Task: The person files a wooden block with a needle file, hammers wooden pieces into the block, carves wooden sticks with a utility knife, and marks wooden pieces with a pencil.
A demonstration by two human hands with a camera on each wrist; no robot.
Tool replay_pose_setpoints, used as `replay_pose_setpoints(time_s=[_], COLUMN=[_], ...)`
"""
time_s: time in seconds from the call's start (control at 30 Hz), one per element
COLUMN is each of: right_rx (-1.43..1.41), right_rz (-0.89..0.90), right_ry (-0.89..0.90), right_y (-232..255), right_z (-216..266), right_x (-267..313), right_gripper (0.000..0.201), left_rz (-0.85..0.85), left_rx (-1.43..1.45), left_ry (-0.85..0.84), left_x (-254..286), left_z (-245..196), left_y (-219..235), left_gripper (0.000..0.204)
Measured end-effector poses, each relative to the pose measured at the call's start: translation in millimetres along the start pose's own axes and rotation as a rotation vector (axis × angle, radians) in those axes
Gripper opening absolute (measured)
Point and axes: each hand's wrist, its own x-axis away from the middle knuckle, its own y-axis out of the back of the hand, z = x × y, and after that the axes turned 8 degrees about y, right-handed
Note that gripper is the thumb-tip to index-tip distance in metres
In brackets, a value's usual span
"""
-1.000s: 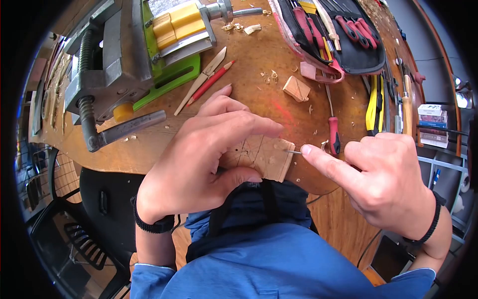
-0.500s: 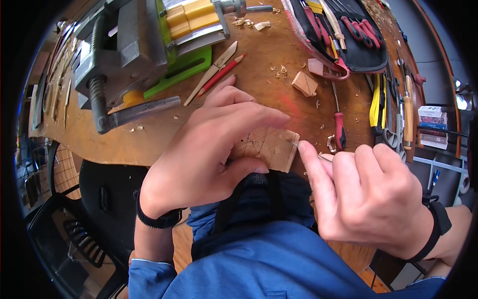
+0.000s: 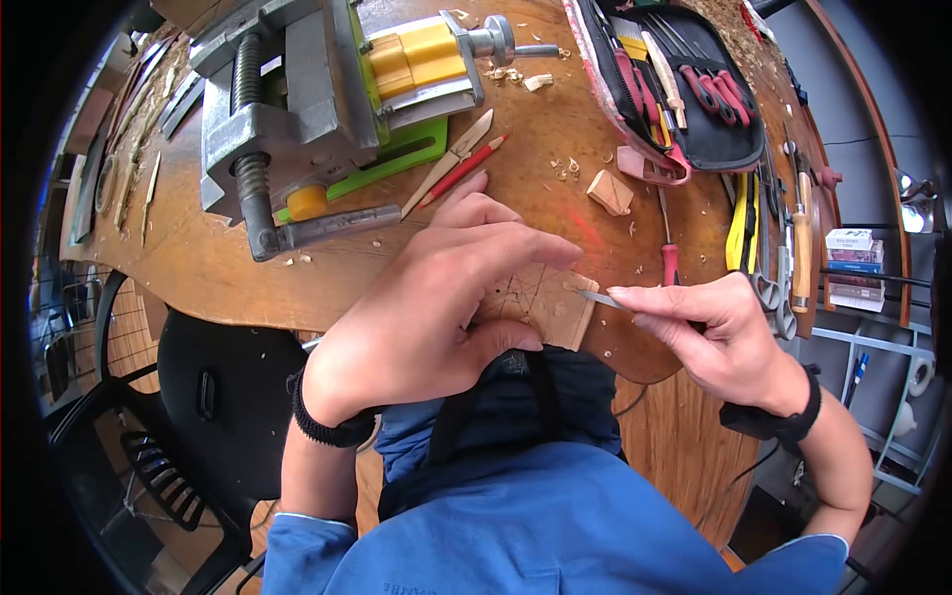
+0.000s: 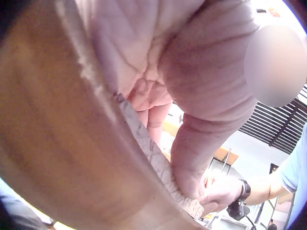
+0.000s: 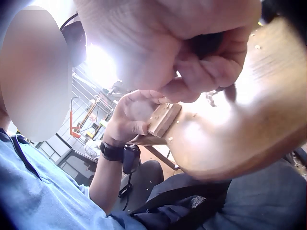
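At the table's near edge my left hand [image 3: 416, 307] grips a flat wooden block [image 3: 560, 309] between thumb and fingers. Dark lines and small marks cover the block's top, and its right end sticks out past the fingers. My right hand [image 3: 729, 322] pinches a carving tool with a thin metal blade [image 3: 602, 298]. The blade points left, its tip right over the block's top near the right end. In the right wrist view, a dark handle [image 5: 206, 45] shows inside the curled fingers. The left wrist view shows the block's side [image 4: 158, 165] beneath my left hand.
A metal vise [image 3: 307, 109] stands at the back left, a red pencil [image 3: 466, 171] beside it. A small wooden piece [image 3: 610, 192] and a red-handled tool [image 3: 669, 263] lie ahead. Farther right are an open tool case [image 3: 719, 139] and scissors [image 3: 783, 302]. Shavings are scattered about.
My right hand first drew back from the block, its index finger extended, then turned and now pinches the blade with its tip over the block. My left hand keeps its grip. The head view has shifted left.
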Motion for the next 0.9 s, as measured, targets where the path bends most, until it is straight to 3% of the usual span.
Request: replay_pose_setpoints(time_s=[0.1,0.2,0.27,0.37,0.6,0.7,0.77,0.83,0.9], right_rx=[-0.055,0.116,0.338,0.450,0.744,0.871,1.000,1.024,1.311], right_rz=[-0.078,-0.066,0.045,0.133,0.360,0.446,0.606,0.626,0.687], right_ry=[0.052,0.039,0.104,0.148,0.092,0.129,0.150,0.166,0.013], right_y=[-4.3,3.8,11.4,15.7,29.5,26.6,24.4,16.1,2.3], right_z=[-1.4,13.0,24.3,33.1,76.8,98.8,109.6,119.2,133.0], right_x=[4.5,2.8,1.2,-1.9,-26.8,-43.2,-55.8,-64.1,-68.6], right_gripper=[0.032,0.035,0.042,0.045,0.049,0.042,0.036,0.032,0.032], left_rz=[-0.008,-0.010,0.000,0.008,0.016,0.024,0.019,0.016,0.004], left_rx=[0.011,0.025,0.027,0.057,0.001,0.007,0.030,0.021,0.042], left_ry=[0.005,0.016,0.013,0.033,0.025,0.029,0.047,0.031,0.024], left_x=[0.4,0.0,0.5,0.2,-0.6,-0.3,0.4,0.7,-0.8], left_z=[-0.4,-1.2,-1.0,-0.8,-2.3,-1.6,-2.1,-2.2,-0.7], left_y=[-0.2,0.3,-0.6,-0.7,1.4,0.5,0.7,1.3,-2.0], left_gripper=[0.067,0.067,0.067,0.067,0.066,0.066,0.067,0.065,0.065])
